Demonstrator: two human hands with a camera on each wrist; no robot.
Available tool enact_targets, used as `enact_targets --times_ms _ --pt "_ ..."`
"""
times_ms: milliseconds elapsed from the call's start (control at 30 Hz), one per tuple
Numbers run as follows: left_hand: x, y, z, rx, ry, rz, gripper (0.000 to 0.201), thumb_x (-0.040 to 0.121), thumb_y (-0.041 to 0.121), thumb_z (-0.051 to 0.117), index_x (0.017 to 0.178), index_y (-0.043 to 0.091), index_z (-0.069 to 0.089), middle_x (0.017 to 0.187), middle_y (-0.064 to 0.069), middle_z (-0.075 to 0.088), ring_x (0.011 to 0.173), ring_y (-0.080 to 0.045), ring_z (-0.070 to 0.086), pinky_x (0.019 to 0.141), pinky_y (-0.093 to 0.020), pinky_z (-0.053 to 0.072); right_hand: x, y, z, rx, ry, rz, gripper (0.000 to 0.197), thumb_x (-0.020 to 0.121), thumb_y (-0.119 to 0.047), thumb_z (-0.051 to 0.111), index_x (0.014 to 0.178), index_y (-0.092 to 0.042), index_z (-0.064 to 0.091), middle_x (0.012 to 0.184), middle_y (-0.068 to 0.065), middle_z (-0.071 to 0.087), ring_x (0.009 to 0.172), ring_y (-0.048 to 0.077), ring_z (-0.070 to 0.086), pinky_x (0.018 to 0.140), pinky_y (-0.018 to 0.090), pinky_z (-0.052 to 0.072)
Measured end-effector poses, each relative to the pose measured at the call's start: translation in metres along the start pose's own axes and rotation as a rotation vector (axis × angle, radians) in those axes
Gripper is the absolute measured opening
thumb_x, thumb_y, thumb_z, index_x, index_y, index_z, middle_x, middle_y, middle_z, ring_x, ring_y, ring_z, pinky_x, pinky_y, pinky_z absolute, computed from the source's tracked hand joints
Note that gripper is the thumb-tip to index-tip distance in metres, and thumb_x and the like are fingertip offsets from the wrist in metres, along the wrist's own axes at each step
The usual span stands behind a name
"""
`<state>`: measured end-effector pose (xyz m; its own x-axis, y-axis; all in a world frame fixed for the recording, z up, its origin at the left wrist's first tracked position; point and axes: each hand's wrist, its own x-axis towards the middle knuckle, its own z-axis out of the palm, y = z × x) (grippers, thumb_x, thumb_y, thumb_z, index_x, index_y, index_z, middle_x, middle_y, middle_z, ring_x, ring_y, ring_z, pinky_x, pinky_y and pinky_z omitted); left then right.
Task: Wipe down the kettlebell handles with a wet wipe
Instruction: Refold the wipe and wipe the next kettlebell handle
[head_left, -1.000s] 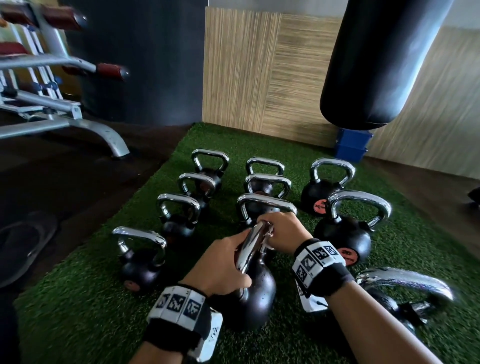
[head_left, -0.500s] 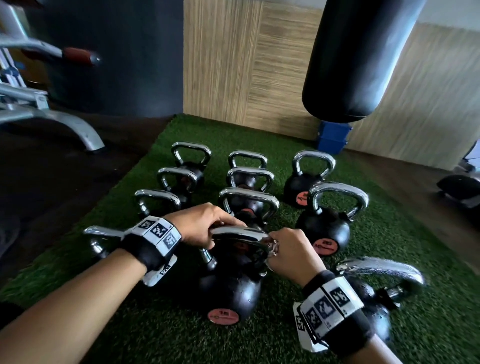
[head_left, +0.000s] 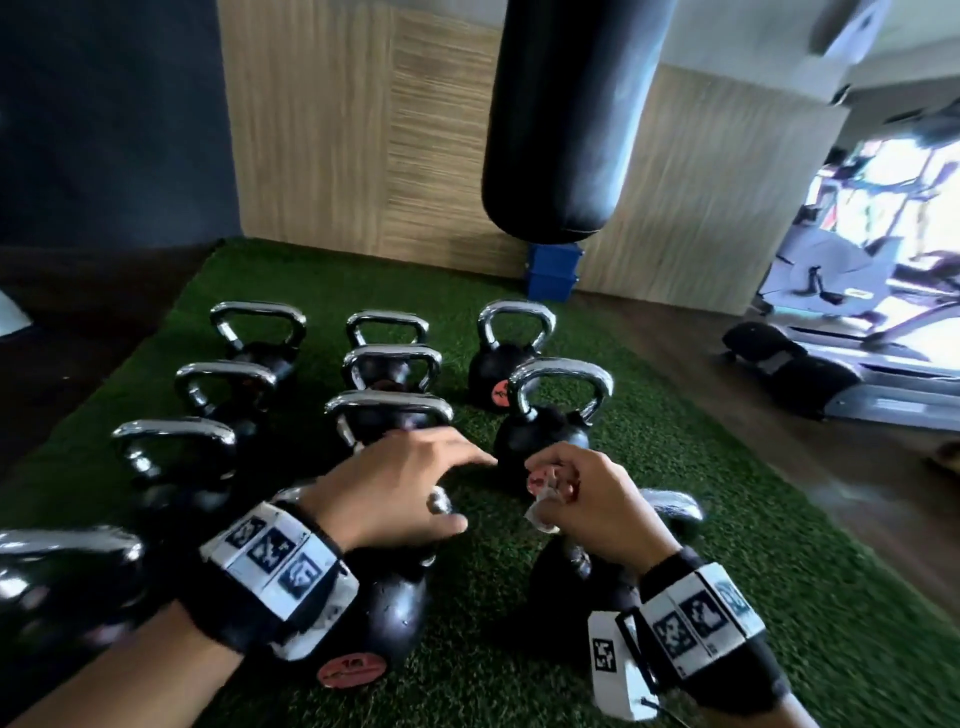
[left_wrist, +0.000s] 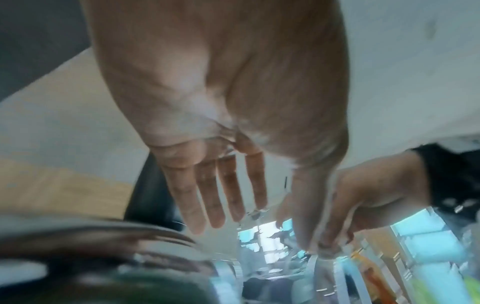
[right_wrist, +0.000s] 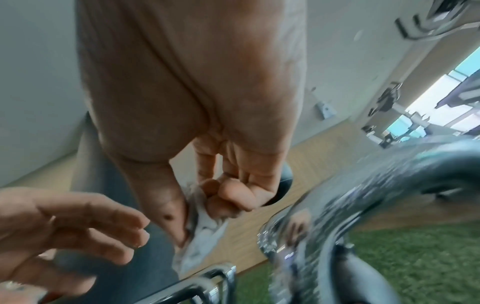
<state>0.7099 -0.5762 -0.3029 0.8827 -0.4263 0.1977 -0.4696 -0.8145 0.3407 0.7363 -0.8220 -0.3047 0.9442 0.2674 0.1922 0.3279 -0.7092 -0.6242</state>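
- right hand (head_left: 592, 499) is curled around a crumpled white wet wipe (head_left: 540, 506), pinching it between thumb and bent fingers; the right wrist view shows the wipe (right_wrist: 205, 228) bunched against the thumb with a loose corner hanging below.
- left hand (head_left: 400, 486) holds nothing, fingers spread and nearly straight, reaching toward the right hand; in the left wrist view its fingers (left_wrist: 205, 197) are fanned out in the air.
- the two hands are near each other but apart, above the gap between two kettlebells.
- under the left hand sits the near kettlebell (head_left: 384, 618), black with a red label at its base; its chrome handle is mostly hidden by the hand.
- under the right wrist is another kettlebell (head_left: 576, 587), blurred, its shiny handle (right_wrist: 376, 185) close beside the right hand.
- further out, more chrome-handled kettlebells (head_left: 550, 415) stand in rows on the green turf mat (head_left: 727, 519).
- behind them a black punching bag (head_left: 566, 119) hangs before a wooden wall panel (head_left: 363, 140), with a blue box (head_left: 553, 273) at its foot.
- at far right, exercise machines (head_left: 857, 270) stand by bright windows.
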Motion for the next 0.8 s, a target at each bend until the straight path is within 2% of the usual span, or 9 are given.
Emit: enact_targets --times_ms 100,200,300,433,500,600,667,733,800 --pt "0.033 0.028 0.047 -0.327 0.028 -0.063 0.061 0.074 0.044 0.075 0.129 0.047 0.047 0.127 0.02 0.059 0.109 0.004 0.06 0.092 -0.027 0.057 -0.014 0.019 -0.034 -0.056 0.097 0.004 0.035 0.067 -0.007 0.079 0.093 -0.03 0.071 0.059 -0.03 0.057 0.054 -0.007 0.05 0.054 0.008 0.037" --pt "0.056 0.034 0.101 -0.418 -0.002 -0.147 0.077 0.07 0.04 0.086 0.135 0.032 0.045 0.131 0.009 0.06 0.112 -0.006 0.062 0.097 -0.029 0.052 -0.028 0.035 -0.059 -0.112 0.18 0.076 0.033 0.068 -0.006 0.077 0.089 -0.03 0.069 0.055 -0.015 0.05 0.05 0.001 0.042 0.051 0.012 0.036" --pt "0.068 0.032 0.149 -0.541 -0.003 -0.282 0.093 0.061 0.046 0.091 0.139 0.029 0.043 0.136 0.006 0.057 0.119 -0.011 0.059 0.104 -0.029 0.046 -0.04 0.047 -0.072 -0.152 0.207 0.138 0.031 0.069 -0.006 0.073 0.089 -0.029 0.069 0.058 -0.012 0.044 0.052 0.002 0.036 0.053 0.017 0.035" --pt "0.082 0.039 0.198 -0.68 -0.041 -0.407 0.114 0.058 0.058 0.092 0.151 0.024 0.037 0.151 0.0 0.048 0.139 -0.019 0.045 0.116 -0.034 0.036 -0.041 0.054 -0.088 -0.348 0.168 0.142 0.034 0.068 -0.006 0.075 0.092 -0.029 0.07 0.079 -0.013 0.054 0.076 -0.005 0.046 0.064 0.009 0.034" --pt "0.086 0.043 0.214 -0.712 -0.037 -0.433 0.113 0.059 0.062 0.09 0.151 0.016 0.042 0.152 -0.006 0.047 0.14 -0.024 0.045 0.117 -0.036 0.036 -0.04 0.055 -0.094 -0.362 0.166 0.146 0.038 0.07 -0.005 0.076 0.097 -0.03 0.067 0.086 -0.012 0.062 0.076 -0.003 0.051 0.068 0.015 0.041" --pt "0.089 0.047 0.23 -0.82 0.09 -0.425 0.076 0.062 0.057 0.09 0.125 0.021 0.066 0.128 -0.001 0.065 0.118 -0.017 0.061 0.108 -0.039 0.046 -0.042 0.063 -0.1 -0.261 0.202 0.149 0.046 0.073 -0.006 0.076 0.109 -0.03 0.061 0.084 -0.01 0.069 0.06 -0.004 0.055 0.06 0.012 0.046" --pt "0.09 0.05 0.235 -0.864 0.143 -0.409 0.051 0.064 0.054 0.091 0.105 0.032 0.07 0.107 0.011 0.071 0.099 0.004 0.064 0.097 -0.028 0.05 -0.042 0.072 -0.103 -0.219 0.197 0.137 0.044 0.074 -0.01 0.077 0.109 -0.03 0.059 0.085 -0.01 0.072 0.061 -0.006 0.059 0.058 0.008 0.044" --pt "0.092 0.053 0.239 -0.921 0.151 -0.412 0.051 0.059 0.059 0.087 0.096 0.028 0.072 0.094 0.017 0.074 0.088 0.01 0.065 0.088 -0.023 0.052 -0.038 0.082 -0.107 -0.24 0.18 0.102 0.036 0.075 -0.008 0.074 0.104 -0.027 0.065 0.086 -0.012 0.072 0.065 -0.011 0.06 0.06 0.004 0.042" --pt "0.096 0.054 0.242 -0.978 0.147 -0.449 0.059 0.055 0.062 0.082 0.094 0.019 0.072 0.089 0.013 0.077 0.086 0.002 0.07 0.09 -0.03 0.056 -0.033 0.09 -0.11 -0.295 0.179 0.066 0.026 0.077 -0.006 0.071 0.095 -0.025 0.073 0.083 -0.015 0.071 0.067 -0.014 0.057 0.062 0.0 0.039"
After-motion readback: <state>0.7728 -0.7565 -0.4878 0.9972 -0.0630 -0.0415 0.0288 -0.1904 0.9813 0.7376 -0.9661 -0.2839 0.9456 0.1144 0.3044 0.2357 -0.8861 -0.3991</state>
